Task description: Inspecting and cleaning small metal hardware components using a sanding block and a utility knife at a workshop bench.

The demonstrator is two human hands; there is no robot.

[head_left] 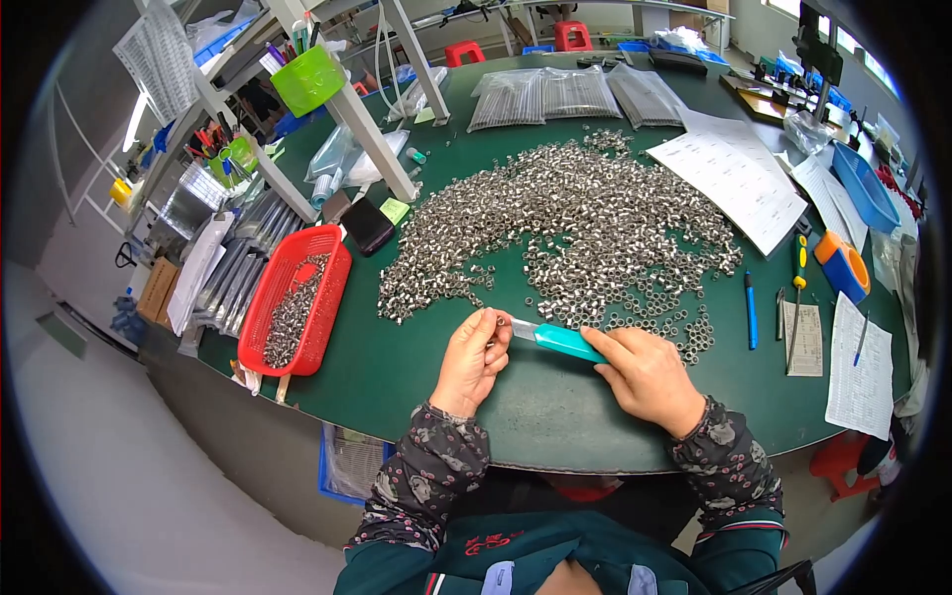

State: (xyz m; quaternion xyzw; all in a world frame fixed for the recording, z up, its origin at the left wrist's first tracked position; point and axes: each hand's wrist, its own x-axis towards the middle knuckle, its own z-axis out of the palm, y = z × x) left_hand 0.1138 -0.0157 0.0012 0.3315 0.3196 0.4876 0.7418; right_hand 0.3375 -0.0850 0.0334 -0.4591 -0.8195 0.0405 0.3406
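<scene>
Apparently for steadiness, the left hand pinches a metal ring; the right hand curls its fingers around a teal knife, blade facing the ring.

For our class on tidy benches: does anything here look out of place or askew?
Mildly: at far right, the sheet bearing a pen lies askew, its lower corner seeming to overhang the table. Nothing else stands out.

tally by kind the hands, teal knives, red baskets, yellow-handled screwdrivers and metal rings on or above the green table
Hands (left hand, right hand): 2
Teal knife: 1
Red basket: 1
Yellow-handled screwdriver: 1
Total: 5, leaving out the metal rings, too many to count
</scene>
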